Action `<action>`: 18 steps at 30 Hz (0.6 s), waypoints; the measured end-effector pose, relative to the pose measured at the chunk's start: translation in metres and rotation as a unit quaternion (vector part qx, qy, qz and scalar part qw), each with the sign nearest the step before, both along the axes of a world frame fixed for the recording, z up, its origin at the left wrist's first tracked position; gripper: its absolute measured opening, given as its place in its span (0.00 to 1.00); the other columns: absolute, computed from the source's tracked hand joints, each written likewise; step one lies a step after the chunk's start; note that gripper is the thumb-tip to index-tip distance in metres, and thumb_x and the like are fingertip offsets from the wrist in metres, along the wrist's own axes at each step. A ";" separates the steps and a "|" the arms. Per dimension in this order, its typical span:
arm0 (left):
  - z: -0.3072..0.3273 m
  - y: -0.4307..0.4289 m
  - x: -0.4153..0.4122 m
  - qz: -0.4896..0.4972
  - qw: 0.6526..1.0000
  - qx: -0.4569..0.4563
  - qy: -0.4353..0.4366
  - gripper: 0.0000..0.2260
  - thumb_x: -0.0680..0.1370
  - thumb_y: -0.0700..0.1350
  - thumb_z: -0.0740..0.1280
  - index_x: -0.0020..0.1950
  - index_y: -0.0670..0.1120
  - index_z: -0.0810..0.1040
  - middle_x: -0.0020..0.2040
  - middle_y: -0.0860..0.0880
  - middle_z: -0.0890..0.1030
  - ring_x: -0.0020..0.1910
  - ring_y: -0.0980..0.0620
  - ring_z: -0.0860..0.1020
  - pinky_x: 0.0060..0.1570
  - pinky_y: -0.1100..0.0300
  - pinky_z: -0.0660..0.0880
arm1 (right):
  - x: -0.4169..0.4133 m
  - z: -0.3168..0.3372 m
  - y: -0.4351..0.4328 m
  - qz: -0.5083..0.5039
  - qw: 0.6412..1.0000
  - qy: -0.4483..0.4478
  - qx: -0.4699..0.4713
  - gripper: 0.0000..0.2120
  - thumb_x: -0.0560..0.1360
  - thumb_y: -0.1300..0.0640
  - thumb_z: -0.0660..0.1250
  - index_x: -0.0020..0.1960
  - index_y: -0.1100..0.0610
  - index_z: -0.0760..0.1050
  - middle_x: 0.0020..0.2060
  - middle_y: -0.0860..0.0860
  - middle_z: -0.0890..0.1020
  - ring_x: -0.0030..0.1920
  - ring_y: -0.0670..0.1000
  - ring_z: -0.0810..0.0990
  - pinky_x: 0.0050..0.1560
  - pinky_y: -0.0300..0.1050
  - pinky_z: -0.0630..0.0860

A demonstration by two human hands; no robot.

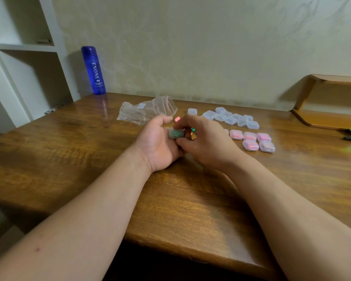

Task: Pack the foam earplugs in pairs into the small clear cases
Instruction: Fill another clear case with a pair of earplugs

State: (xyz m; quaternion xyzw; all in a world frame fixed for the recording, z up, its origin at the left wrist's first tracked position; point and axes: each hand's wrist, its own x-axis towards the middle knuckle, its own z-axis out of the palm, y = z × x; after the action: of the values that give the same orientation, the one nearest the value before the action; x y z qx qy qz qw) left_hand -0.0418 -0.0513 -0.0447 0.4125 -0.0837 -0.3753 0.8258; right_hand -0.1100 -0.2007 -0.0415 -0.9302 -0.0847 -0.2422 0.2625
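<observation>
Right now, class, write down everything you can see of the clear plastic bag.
The clear plastic bag is thin, crumpled film with a red zip strip at its right end and a small white label on top. It lies slumped on the wooden desk, just beyond the left hand. It looks nearly empty. Contact with the hand cannot be judged.

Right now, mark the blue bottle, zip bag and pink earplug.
blue bottle [93, 69], head view, its lettering
zip bag [143, 110], head view, clear middle
pink earplug [177, 119], head view, its middle
</observation>
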 end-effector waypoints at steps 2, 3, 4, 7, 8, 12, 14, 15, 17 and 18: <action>-0.001 -0.002 0.000 0.002 1.000 0.011 -0.016 0.19 0.85 0.46 0.54 0.66 0.38 0.78 0.52 0.41 0.80 0.50 0.46 0.79 0.68 0.50 0.69 | -0.001 0.000 -0.002 -0.001 1.000 -0.006 0.000 0.14 0.76 0.57 0.75 0.61 0.49 0.81 0.52 0.43 0.85 0.50 0.45 0.81 0.49 0.37 0.77; -0.001 -0.002 0.000 0.006 1.000 0.018 -0.021 0.17 0.85 0.44 0.54 0.63 0.38 0.78 0.50 0.41 0.81 0.48 0.47 0.79 0.65 0.51 0.71 | -0.002 0.000 -0.002 -0.001 1.000 -0.006 0.000 0.14 0.76 0.56 0.75 0.61 0.49 0.81 0.51 0.43 0.85 0.50 0.45 0.81 0.50 0.41 0.79; -0.002 -0.003 -0.001 0.009 0.999 0.024 -0.026 0.17 0.85 0.43 0.53 0.61 0.38 0.79 0.49 0.41 0.81 0.47 0.47 0.79 0.62 0.51 0.73 | -0.003 0.000 -0.003 -0.003 1.000 -0.005 -0.003 0.13 0.77 0.55 0.74 0.61 0.48 0.80 0.51 0.43 0.85 0.50 0.46 0.82 0.50 0.44 0.80; -0.002 -0.003 -0.001 0.015 0.998 0.035 -0.041 0.16 0.86 0.42 0.53 0.56 0.38 0.80 0.46 0.41 0.83 0.45 0.47 0.81 0.56 0.52 0.75 | -0.003 0.001 -0.001 -0.012 0.999 -0.027 -0.036 0.11 0.76 0.54 0.73 0.59 0.48 0.80 0.47 0.44 0.85 0.47 0.48 0.82 0.45 0.48 0.79; -0.003 -0.003 -0.001 0.016 0.998 0.034 -0.043 0.16 0.86 0.42 0.53 0.56 0.38 0.80 0.46 0.41 0.83 0.44 0.47 0.81 0.56 0.52 0.76 | -0.003 0.001 0.001 -0.014 0.998 -0.039 -0.052 0.11 0.76 0.53 0.73 0.58 0.49 0.80 0.45 0.44 0.84 0.46 0.49 0.81 0.43 0.48 0.77; -0.004 -0.002 0.000 0.014 0.998 0.029 -0.046 0.15 0.85 0.42 0.53 0.57 0.39 0.79 0.45 0.41 0.82 0.43 0.47 0.81 0.55 0.51 0.76 | -0.003 0.002 0.002 -0.017 0.993 -0.071 -0.093 0.09 0.76 0.55 0.73 0.56 0.51 0.81 0.40 0.41 0.79 0.43 0.51 0.78 0.37 0.39 0.65; -0.003 -0.003 -0.001 0.016 0.998 0.030 -0.047 0.15 0.85 0.41 0.53 0.56 0.39 0.78 0.44 0.41 0.82 0.42 0.47 0.82 0.54 0.52 0.77 | -0.003 0.003 0.002 -0.019 0.992 -0.078 -0.101 0.09 0.76 0.55 0.72 0.55 0.51 0.81 0.40 0.41 0.79 0.42 0.51 0.78 0.37 0.38 0.64; -0.003 -0.003 -0.001 0.018 0.998 0.030 -0.046 0.15 0.85 0.41 0.52 0.56 0.39 0.78 0.44 0.42 0.82 0.41 0.47 0.82 0.53 0.52 0.77 | -0.003 0.003 0.002 -0.019 0.992 -0.079 -0.102 0.09 0.76 0.55 0.72 0.55 0.51 0.81 0.40 0.42 0.80 0.42 0.51 0.78 0.37 0.39 0.63; -0.002 -0.004 -0.002 0.021 0.998 0.030 -0.044 0.14 0.85 0.40 0.52 0.56 0.39 0.78 0.44 0.41 0.82 0.41 0.48 0.81 0.53 0.53 0.77 | -0.003 0.002 0.002 -0.021 0.992 -0.074 -0.097 0.09 0.76 0.55 0.72 0.55 0.51 0.82 0.40 0.43 0.81 0.43 0.51 0.78 0.37 0.41 0.65; -0.002 -0.004 -0.002 0.023 0.998 0.031 -0.042 0.14 0.85 0.40 0.52 0.56 0.39 0.78 0.44 0.41 0.82 0.41 0.48 0.81 0.53 0.53 0.77 | -0.003 0.002 0.002 -0.021 0.993 -0.070 -0.092 0.09 0.76 0.55 0.72 0.56 0.51 0.82 0.41 0.43 0.82 0.43 0.52 0.79 0.38 0.44 0.66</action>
State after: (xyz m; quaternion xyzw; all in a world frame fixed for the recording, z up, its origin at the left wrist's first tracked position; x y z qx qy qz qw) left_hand -0.0434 -0.0553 -0.0471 0.4557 -0.0973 -0.3408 0.8166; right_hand -0.1135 -0.1987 -0.0394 -0.9329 -0.1052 -0.3030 0.1637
